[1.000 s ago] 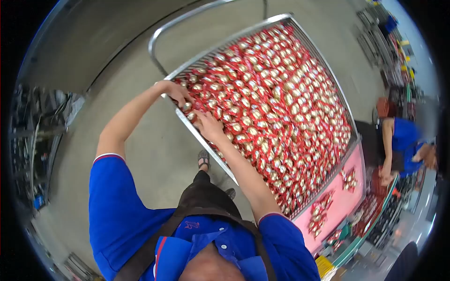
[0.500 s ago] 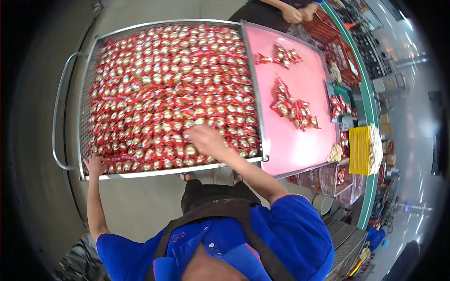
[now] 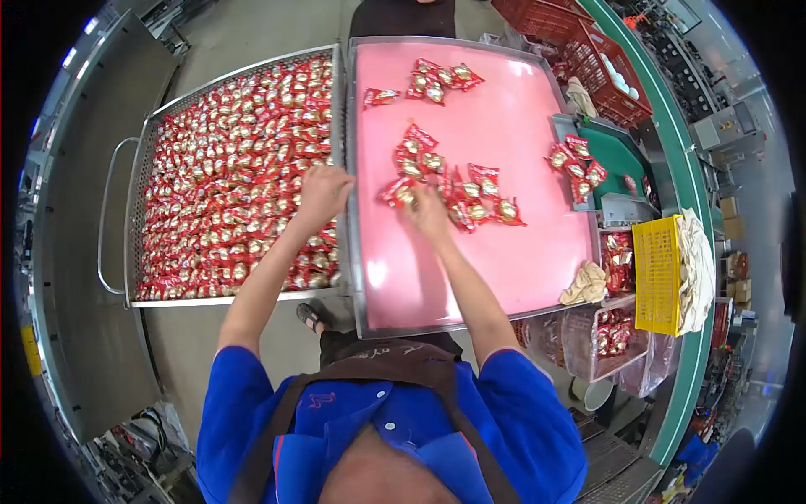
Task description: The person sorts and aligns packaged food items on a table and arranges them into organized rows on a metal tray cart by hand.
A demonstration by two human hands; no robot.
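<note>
My right hand [image 3: 428, 212] is over the pink tabletop [image 3: 504, 277], its fingers pinching a red-and-gold wrapped packet [image 3: 397, 193]. Just beyond and beside it lies a loose group of the same packets [image 3: 474, 202]. My left hand [image 3: 326, 191] is closed above the right rim of the metal mesh tray [image 3: 218, 300]; its curled fingers hide whatever may be in them. Rows of wrapped packets [image 3: 227, 185] fill that tray, left of the table.
More packets [image 3: 432, 81] lie at the table's far side. On the right are a green chute [image 3: 617, 160] with packets, a yellow basket [image 3: 656, 273], a cloth [image 3: 585, 284] and red crates [image 3: 604, 71]. A person in dark clothing [image 3: 403, 18] stands beyond the table.
My view has swung right. My right hand has gone from the tray to the packets on the pink table. The left has left the tray's near-left corner for its right rim.
</note>
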